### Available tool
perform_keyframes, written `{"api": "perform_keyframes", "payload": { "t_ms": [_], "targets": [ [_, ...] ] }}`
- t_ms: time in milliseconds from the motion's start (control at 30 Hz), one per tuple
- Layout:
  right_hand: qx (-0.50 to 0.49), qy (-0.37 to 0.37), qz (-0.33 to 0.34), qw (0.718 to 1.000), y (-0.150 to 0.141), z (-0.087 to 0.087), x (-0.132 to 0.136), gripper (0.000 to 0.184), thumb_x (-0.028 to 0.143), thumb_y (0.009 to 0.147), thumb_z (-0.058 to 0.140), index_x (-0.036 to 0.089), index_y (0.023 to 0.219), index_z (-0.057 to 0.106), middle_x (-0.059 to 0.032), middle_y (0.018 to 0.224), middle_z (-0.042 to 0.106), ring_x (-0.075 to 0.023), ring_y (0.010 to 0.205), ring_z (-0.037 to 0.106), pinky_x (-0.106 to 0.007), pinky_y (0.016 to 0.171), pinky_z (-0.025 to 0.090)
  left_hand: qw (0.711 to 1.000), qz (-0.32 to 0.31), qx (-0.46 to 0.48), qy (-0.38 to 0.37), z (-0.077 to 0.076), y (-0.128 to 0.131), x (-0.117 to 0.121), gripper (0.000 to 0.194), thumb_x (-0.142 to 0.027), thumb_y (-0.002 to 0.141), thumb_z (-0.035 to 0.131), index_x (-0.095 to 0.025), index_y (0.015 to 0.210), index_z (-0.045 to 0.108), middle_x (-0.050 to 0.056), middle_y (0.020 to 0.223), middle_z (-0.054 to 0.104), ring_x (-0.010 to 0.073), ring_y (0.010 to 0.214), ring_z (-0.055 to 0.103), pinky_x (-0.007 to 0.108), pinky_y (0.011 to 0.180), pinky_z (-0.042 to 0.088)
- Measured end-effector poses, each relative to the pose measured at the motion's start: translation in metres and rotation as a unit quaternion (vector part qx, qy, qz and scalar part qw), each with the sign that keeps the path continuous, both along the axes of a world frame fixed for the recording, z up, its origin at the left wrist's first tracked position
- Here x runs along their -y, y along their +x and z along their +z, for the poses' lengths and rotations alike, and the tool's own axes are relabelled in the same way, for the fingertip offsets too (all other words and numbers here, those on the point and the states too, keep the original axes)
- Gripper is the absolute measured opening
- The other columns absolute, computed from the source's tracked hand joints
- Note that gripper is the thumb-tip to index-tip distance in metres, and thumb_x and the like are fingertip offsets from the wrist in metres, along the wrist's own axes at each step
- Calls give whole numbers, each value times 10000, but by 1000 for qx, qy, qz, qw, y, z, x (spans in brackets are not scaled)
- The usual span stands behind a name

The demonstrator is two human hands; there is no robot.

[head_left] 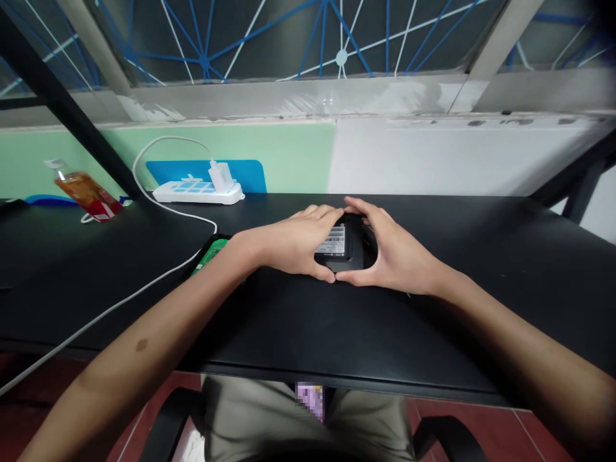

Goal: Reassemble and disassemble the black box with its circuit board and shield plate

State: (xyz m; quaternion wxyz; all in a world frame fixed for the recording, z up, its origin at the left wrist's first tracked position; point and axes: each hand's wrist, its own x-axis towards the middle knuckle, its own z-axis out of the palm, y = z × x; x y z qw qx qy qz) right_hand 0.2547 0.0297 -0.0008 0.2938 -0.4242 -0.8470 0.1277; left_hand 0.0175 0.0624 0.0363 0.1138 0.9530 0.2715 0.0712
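A small black box-shaped device (354, 244) with a printed white label facing up is at the middle of the black desk. My left hand (301, 240) wraps its left side, covering part of the label, with the thumb along the near edge. From the right, my right hand (392, 250) curves round the same device, thumb at the near edge and fingers at the far edge. Both thumb tips almost meet in front. Partly hidden behind my left forearm is a green circuit board (212, 252) in a dark surround.
A white power strip (199, 192) with a white plug-in charger (221, 176) stands by the wall. Its white cable (144, 296) runs across the left of the desk (308, 333). A tilted drink bottle (89, 192) is at far left. Black frame bars flank both sides.
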Motion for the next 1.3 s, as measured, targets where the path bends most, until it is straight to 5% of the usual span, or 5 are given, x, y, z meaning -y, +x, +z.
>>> {"api": "perform_keyframes", "payload": {
  "t_ms": [267,600,1000,1167,1300],
  "targets": [
    [13,-11,2,1000,-4,1,5,1288,689,629,840,224,1645,198,-210,1631,416,-440,1504,433,-709,1214,404,999,-7,40,-7,-4,3,6,1089,-509,725,790,-118,1599,274,200,1529,449,385,1439,408,512,1212,371],
    [-1,-12,32,999,-1,-3,2,1455,751,638,816,314,1660,-123,-141,1790,36,-429,1638,176,-711,1289,273,993,-6,108,-42,2,-12,11,970,-499,794,808,-307,1613,325,163,1546,360,387,1500,346,604,1250,336],
    [-36,-46,59,997,-16,-11,2,1456,722,664,819,232,1670,-112,-201,1728,269,-420,1583,343,-670,1286,328,963,-34,259,-69,-12,-15,11,912,-457,769,894,-296,1538,430,74,1618,442,333,1512,430,467,1296,352],
    [-77,-55,83,992,-24,-12,3,1392,679,649,852,209,1675,38,-188,1713,310,-404,1613,282,-644,1326,247,940,-50,307,-139,-15,-10,14,855,-484,771,873,-339,1500,450,28,1644,409,339,1518,438,471,1300,371],
    [-94,-73,92,989,-27,-14,2,1442,668,658,854,239,1674,-75,-158,1742,257,-391,1647,174,-656,1334,199,926,-58,337,-160,-17,-8,15,832,-466,778,850,-327,1483,430,26,1643,394,330,1529,425,450,1303,364]
  ]
}}
